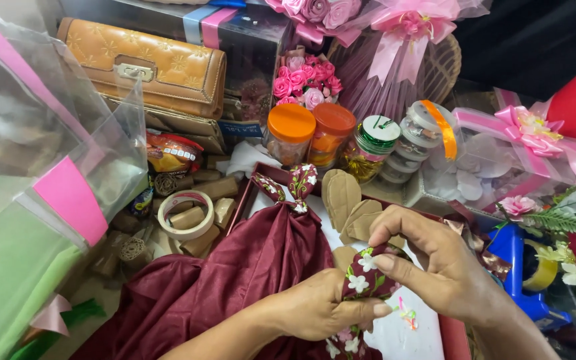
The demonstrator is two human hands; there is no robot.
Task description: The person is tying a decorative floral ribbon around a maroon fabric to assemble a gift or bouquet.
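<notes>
Together, hands (381,287) pinch floral ribbon (365,275) — satin folds (248,267)

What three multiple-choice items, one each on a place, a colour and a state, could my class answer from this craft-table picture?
1. Where does the roll of tape lie?
A. left of the maroon cloth
B. on the tan purse
C. inside the blue tool

2. What colour is the lid of the leftmost jar?
A. green
B. orange
C. white

3. How is the flowered ribbon held?
A. lying loose
B. by one hand only
C. pinched between the left hand and the right hand

Answers: 1 A, it sits among brown rolls beside the cloth; 2 B, the lid is orange; 3 C, fingers of both hands grip it.
</notes>
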